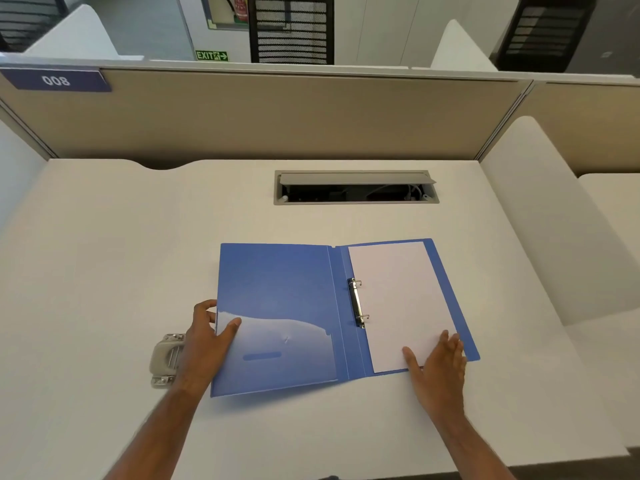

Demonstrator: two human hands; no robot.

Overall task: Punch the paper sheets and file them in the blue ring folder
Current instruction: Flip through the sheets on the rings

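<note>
The blue ring folder (pixel 277 282) lies open in the middle of the white desk. White paper sheets (pixel 398 299) sit on its right half, threaded on the two metal rings (pixel 358 303). My left hand (pixel 207 337) grips the outer edge of the left cover, thumb on the inside, and that edge is lifted slightly off the desk. My right hand (pixel 438 365) rests flat with straight fingers on the lower right corner of the sheets. A metal hole punch (pixel 164 360) lies on the desk left of the folder, partly hidden behind my left wrist.
A cable box (pixel 355 188) with its lid raised is set into the desk (pixel 104 254) behind the folder. A beige partition (pixel 277 116) closes off the back. White dividers (pixel 540 220) stand at the right and left sides.
</note>
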